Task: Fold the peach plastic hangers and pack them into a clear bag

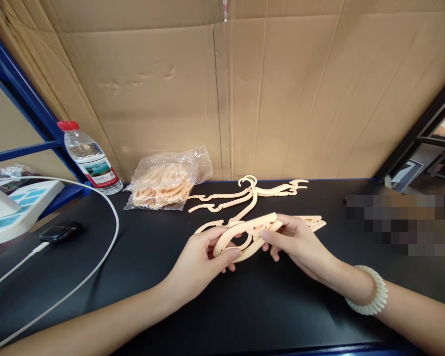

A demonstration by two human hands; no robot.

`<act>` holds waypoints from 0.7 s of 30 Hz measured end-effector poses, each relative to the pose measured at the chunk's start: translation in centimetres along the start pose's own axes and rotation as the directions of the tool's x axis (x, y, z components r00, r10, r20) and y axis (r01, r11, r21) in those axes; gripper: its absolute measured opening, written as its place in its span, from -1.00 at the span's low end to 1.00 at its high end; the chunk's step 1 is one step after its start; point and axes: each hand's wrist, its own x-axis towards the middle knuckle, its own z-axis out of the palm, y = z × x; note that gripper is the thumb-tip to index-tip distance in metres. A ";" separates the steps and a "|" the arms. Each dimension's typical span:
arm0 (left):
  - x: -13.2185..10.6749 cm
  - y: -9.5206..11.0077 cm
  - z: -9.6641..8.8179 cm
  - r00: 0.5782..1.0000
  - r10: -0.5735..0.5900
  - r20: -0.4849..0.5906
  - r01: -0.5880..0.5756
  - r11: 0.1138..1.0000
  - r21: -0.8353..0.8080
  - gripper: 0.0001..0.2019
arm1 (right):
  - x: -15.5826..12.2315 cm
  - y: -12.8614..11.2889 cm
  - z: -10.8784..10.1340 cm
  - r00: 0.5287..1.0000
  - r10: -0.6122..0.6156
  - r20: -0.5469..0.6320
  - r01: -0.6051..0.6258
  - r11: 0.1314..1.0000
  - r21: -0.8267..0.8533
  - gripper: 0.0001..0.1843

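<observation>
Between my two hands is a folded plastic clothes hanger (244, 226), pale peach in colour, held just above the black table. My left hand (203, 254) grips its rounded left end, thumb in front and fingers behind. At the other end, my right hand (296, 242) pinches the hanger near its middle joint; some of those fingers are hidden behind it. Behind my hands, several unfolded hangers (228, 201) of the same colour lie overlapping on the table. Part of another peach hanger piece (313, 222) shows beyond my right hand.
A clear plastic bag (166, 178) full of folded hangers lies at the back left. Beside it a water bottle (92, 160) with a red cap leans. A white cable (116, 232) loops across the left, near a black device (61, 231) and a power strip (22, 212). Cardboard (300, 94) walls the back.
</observation>
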 end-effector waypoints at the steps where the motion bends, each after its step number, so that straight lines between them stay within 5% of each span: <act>1: 0.1 0.1 -0.1 1.000 0.004 0.000 -0.004 1.000 0.015 -0.72 | 0.0 -0.3 -0.4 1.000 -0.004 0.002 0.004 1.000 -0.019 -0.71; 8: 0.0 0.3 -0.3 1.000 -0.010 0.003 0.010 0.998 0.059 -0.75 | 0.5 -2.0 -2.3 0.996 -0.089 0.029 0.093 0.955 -0.283 -0.72; 14: 0.3 -0.3 -0.1 1.000 -0.027 0.010 0.028 0.998 -0.056 -0.71 | 0.8 -2.8 -3.6 0.992 0.031 0.122 0.013 0.938 -0.345 -0.73; 21: 0.6 -0.4 -0.6 0.994 -0.050 -0.093 0.040 0.994 -0.098 -0.56 | 1.3 -5.3 -10.2 0.990 0.106 -0.097 -0.133 0.931 -0.339 -0.60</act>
